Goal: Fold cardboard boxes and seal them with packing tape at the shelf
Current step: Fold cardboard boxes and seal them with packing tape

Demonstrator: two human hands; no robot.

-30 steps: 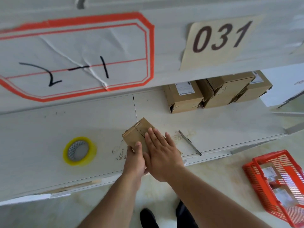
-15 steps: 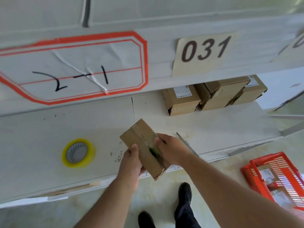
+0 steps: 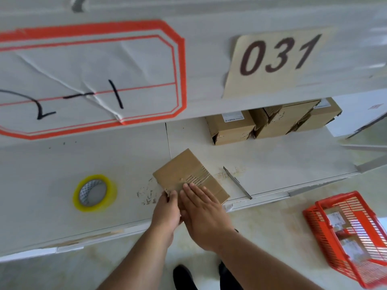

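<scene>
While I look down from the head camera, the biggest thing I see is the white shelf [image 3: 62, 164], its board scuffed with torn brown patches near the front edge. On its upper face hangs a large creased white sheet [image 3: 90, 76] with a red octagonal border and handwriting that looks like "2-1", and beside it a beige card [image 3: 276, 61] printed "031". Below the shelf lies a pale, glossy floor, where a red plastic basket [image 3: 351, 237] with labelled packets sits to my right. At the back of the shelf stand three brown boxes [image 3: 270, 122] in a row, touching, with white labels too small to read. A yellow-tinted roll of packing tape [image 3: 94, 192] lies flat to my left, well apart from my hands. The cardboard box [image 3: 188, 174] lies flat near the front edge, clear tape wrinkled across it. My right hand [image 3: 204, 214] presses on it with straight fingers; my left hand [image 3: 167, 210] grips its near corner. A thin metal blade [image 3: 236, 182] lies just right of the box.
</scene>
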